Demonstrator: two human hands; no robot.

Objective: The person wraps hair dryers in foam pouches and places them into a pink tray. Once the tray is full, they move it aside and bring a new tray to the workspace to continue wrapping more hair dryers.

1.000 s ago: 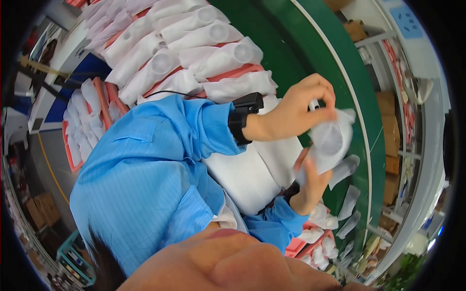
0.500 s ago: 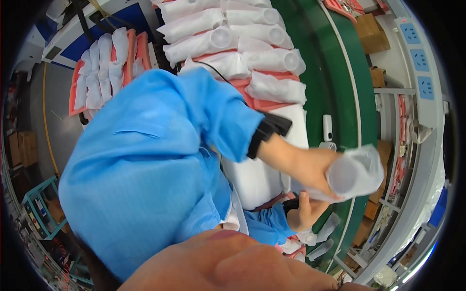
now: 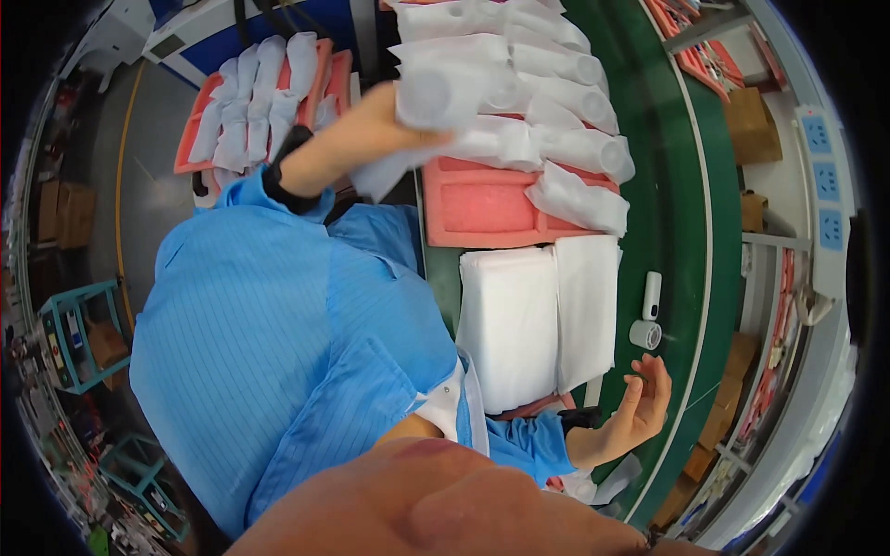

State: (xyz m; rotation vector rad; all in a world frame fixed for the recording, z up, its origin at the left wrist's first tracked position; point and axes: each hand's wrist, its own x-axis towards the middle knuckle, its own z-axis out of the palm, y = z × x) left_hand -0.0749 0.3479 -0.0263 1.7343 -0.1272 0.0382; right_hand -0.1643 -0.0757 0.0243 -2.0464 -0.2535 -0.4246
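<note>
My left hand (image 3: 375,130) is closed on a white foam sleeve (image 3: 431,97) with a round, cylinder-like end showing through; motion blurs it. It is held up by the near edge of rows of similar wrapped pieces (image 3: 556,60). My right hand (image 3: 640,408) is raised above the green bench, fingers apart and slightly curled, nothing in it. Close to its fingertips lie a short white cylinder (image 3: 645,334) and a slim white handle-like piece (image 3: 653,295). Between the hands rests a stack of flat white foam sleeves (image 3: 510,334).
A pink tray (image 3: 473,208) holds one wrapped piece (image 3: 584,199) at its right side. More filled pink trays (image 3: 209,111) stand at the upper left. Translucent sleeves (image 3: 619,477) lie below my right hand. A grey shelf frame with a socket strip (image 3: 825,190) runs along the right.
My left hand has swung from over the bench at the right to the upper left, carrying the foam-sleeved piece. My right hand, formerly beside that piece, is now apart from it.
</note>
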